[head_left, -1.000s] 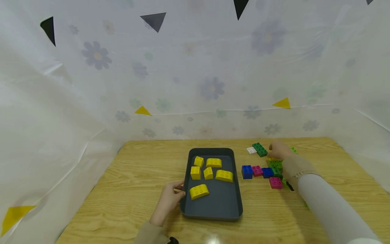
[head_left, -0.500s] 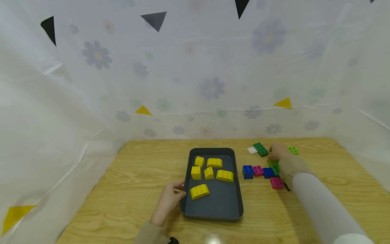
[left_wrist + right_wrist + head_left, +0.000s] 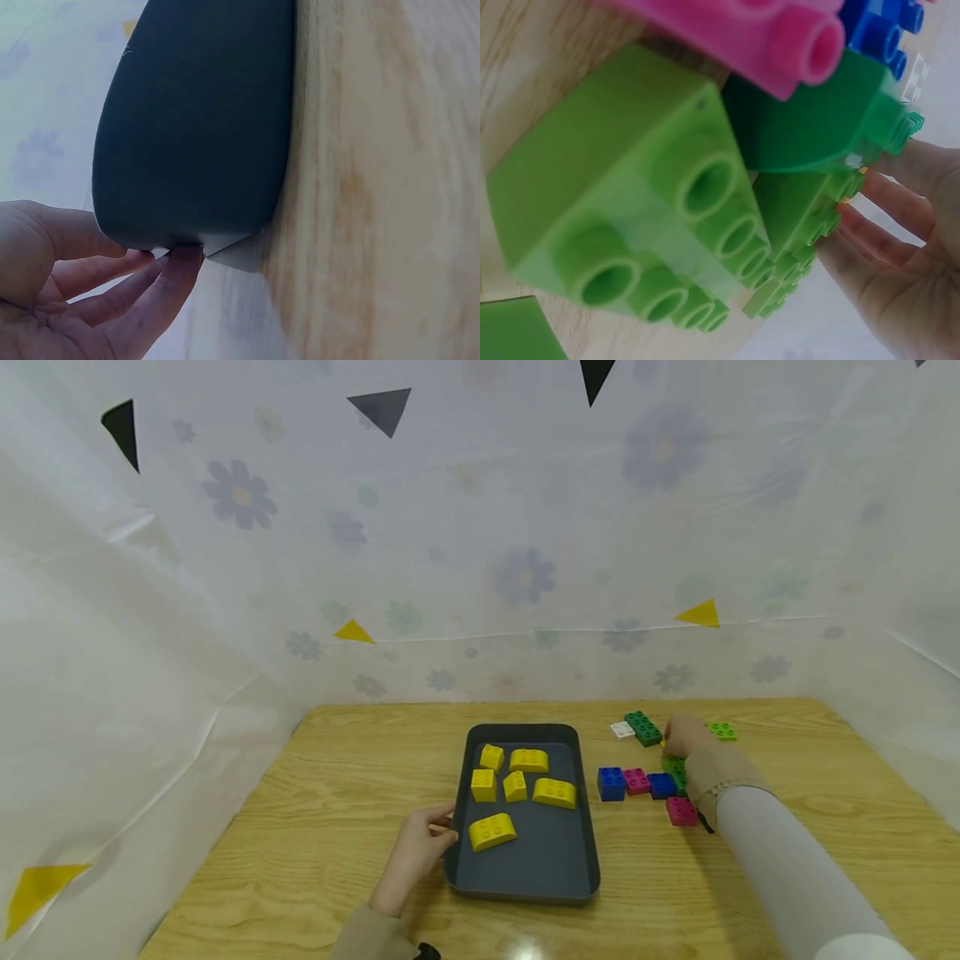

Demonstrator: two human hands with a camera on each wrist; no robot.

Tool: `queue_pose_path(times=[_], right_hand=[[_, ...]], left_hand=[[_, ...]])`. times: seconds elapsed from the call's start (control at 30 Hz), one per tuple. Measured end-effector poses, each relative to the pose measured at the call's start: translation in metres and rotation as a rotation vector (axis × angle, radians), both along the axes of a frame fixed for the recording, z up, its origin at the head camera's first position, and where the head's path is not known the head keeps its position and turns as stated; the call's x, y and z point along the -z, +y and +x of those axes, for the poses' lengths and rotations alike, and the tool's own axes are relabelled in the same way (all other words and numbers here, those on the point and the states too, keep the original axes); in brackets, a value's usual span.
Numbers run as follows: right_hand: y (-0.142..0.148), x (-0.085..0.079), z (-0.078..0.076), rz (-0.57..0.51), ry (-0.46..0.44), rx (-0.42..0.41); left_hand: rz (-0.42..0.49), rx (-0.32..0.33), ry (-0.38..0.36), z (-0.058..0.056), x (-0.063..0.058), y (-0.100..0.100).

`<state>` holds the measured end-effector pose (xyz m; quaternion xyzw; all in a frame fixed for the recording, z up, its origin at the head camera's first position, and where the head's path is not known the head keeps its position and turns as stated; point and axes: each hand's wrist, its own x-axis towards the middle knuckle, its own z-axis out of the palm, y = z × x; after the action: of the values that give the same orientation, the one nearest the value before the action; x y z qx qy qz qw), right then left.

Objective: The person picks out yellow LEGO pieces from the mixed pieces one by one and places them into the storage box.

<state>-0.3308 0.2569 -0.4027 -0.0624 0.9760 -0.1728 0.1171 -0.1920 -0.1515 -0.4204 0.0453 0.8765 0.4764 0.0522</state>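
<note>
My left hand (image 3: 416, 843) is at the left side of the dark grey tray (image 3: 540, 870), thumb and fingers gripping its rim. In the left wrist view the fingertips meet the end of the tray's wall (image 3: 195, 135). Several yellow toy bricks (image 3: 553, 792) lie in the tray, some with rounded tops. My right hand (image 3: 686, 737) reaches into the brick pile at the right, its fingers pinching a yellow brick (image 3: 663, 745) that is mostly hidden. Only specks of yellow show between the fingers in the right wrist view, behind lime-green bricks (image 3: 641, 187).
Around the right hand lie a dark green brick (image 3: 642, 728), a flat white brick (image 3: 622, 729), a lime brick (image 3: 722, 731), blue bricks (image 3: 611, 784) and pink bricks (image 3: 682, 812). The right forearm covers part of the pile. A flower-print curtain (image 3: 525, 577) hangs behind the table.
My right hand and forearm have shifted slightly left, uncovering the lime brick at the back and hiding green ones nearer me. The left hand and tray stay put.
</note>
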Motion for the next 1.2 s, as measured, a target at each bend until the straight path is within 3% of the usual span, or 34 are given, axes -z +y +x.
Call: queue_pose_path(times=[0.43,0.6,0.97,1.2], right_hand=[[0.001,-0.003,0.005,-0.044,0.026,0.007],[0.006,-0.003,0.004,-0.099,0.023,0.055],[0.0,-0.015,-0.001,-0.223,0.181,0.068],[-0.022,-0.03,-0.003,-0.253,0.203,0.043]], left_hand=[[0.003,-0.002,-0.012,0.0,0.001,0.0],[0.009,-0.007,-0.022,0.0,0.001,0.0],[0.002,-0.016,-0.027,-0.001,0.0,0.001],[0.0,-0.015,-0.028,-0.001,0.001,0.001]])
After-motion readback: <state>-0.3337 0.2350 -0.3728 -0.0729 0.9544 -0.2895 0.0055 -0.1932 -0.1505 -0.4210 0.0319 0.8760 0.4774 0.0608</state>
